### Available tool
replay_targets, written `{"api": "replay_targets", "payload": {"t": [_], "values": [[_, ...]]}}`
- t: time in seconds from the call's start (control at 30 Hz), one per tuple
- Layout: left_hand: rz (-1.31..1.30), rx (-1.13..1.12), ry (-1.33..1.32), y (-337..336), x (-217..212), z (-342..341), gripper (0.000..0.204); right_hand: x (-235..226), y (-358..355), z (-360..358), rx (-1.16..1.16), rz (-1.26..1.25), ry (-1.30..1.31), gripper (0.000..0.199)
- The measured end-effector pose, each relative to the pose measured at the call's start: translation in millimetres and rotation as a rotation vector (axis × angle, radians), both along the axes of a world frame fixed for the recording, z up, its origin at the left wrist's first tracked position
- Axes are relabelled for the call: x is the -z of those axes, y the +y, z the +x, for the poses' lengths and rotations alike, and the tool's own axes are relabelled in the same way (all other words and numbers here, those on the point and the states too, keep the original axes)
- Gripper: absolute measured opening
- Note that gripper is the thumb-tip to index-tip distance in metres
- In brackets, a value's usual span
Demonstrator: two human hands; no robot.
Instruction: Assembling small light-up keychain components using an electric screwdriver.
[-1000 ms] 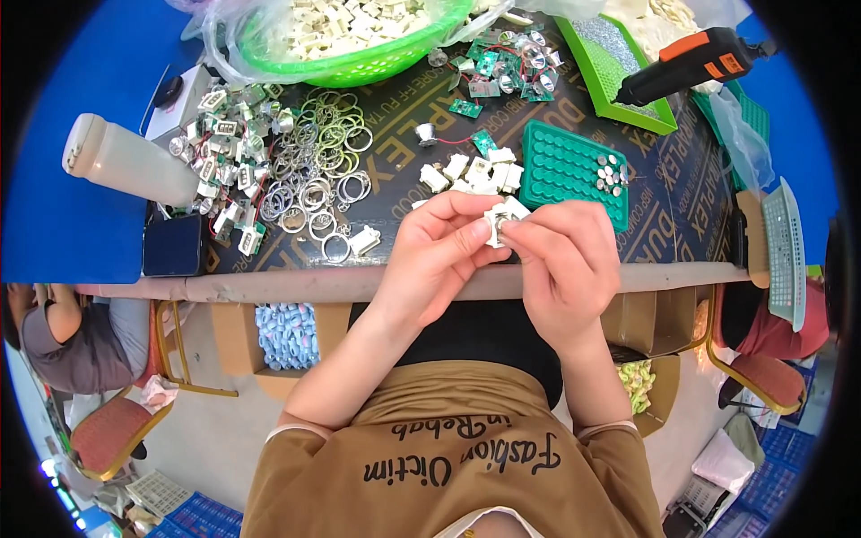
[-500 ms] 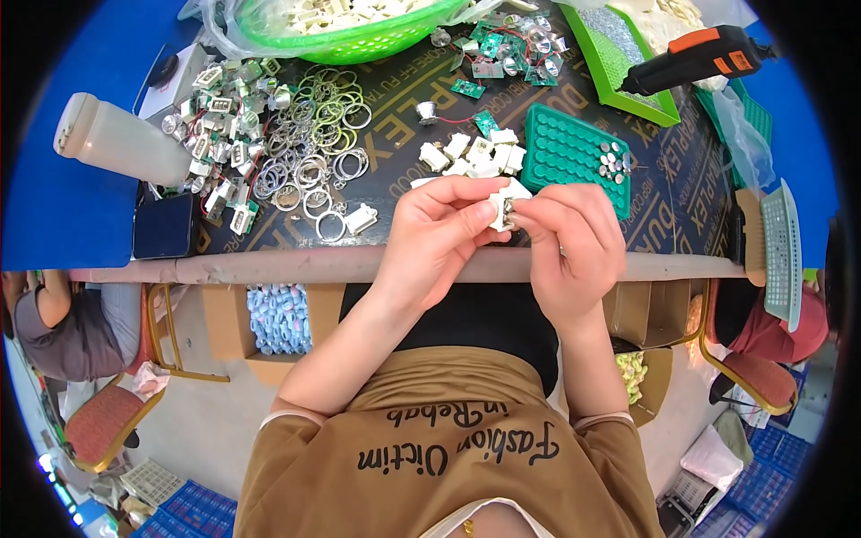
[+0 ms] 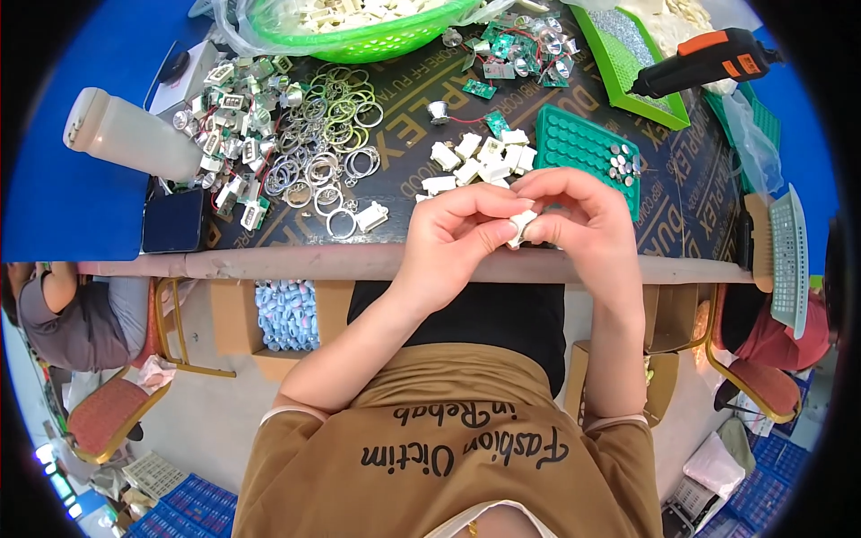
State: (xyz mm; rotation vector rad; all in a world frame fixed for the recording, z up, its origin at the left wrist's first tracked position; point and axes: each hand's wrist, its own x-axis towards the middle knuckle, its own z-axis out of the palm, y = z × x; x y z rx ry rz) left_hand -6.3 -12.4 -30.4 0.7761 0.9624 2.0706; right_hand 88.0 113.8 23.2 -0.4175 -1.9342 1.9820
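Note:
A small white plastic housing (image 3: 521, 228) is pinched between my two hands over the table's front edge. My left hand (image 3: 453, 240) grips it from the left with thumb and fingers closed. My right hand (image 3: 587, 215) presses on it from the right, thumb and fingertips also closed, and hides part of it. Just beyond the hands lies a pile of similar white housings (image 3: 491, 160). Behind my right hand is a green tray (image 3: 567, 134) with rows of round hollows, and several button cells (image 3: 621, 163) lie on it.
Key rings (image 3: 325, 166) and small circuit assemblies (image 3: 235, 134) lie in heaps at the left, beside a translucent bottle (image 3: 134, 139) and a dark phone (image 3: 177, 221). A green basket (image 3: 368, 43) of white parts stands at the back. An electric screwdriver (image 3: 704, 65) rests across a green bin (image 3: 619, 67) at the right.
My right hand has turned and closed in over the housing, covering the opening where metal showed before. Both hands have come slightly lower and closer together. The whole view has shifted a little.

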Motion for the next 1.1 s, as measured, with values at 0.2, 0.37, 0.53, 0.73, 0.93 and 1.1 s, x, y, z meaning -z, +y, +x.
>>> {"api": "replay_targets", "payload": {"t": [0.2,0.37,0.53,0.73,0.93,1.1], "values": [[0.029,0.052,-0.032,-2.9,0.7,-1.4,0.015,11.3,-14.3,4.6,0.034,0.111,0.066,0.019],[0.044,0.018,-0.071,-4.9,-0.5,6.9,0.015,17.6,-28.5,7.4,0.073,0.246,0.123,0.022],[0.091,-0.037,0.006,-9.6,8.0,2.0,0.016,25.1,-39.7,-2.1,0.128,0.474,0.181,0.023],[-0.262,-0.399,0.622,-39.5,-26.0,-7.4,0.016,6.0,-0.1,-21.3,0.113,0.669,0.153,0.014],[-0.637,-0.561,1.353,-71.1,-27.3,-37.7,0.018,-0.5,48.8,-75.8,-0.046,1.310,-0.045,0.011],[-0.682,-0.503,1.361,-66.3,-27.1,-37.2,0.021,6.2,63.6,-92.8,-0.192,1.388,-0.188,0.009]]}}
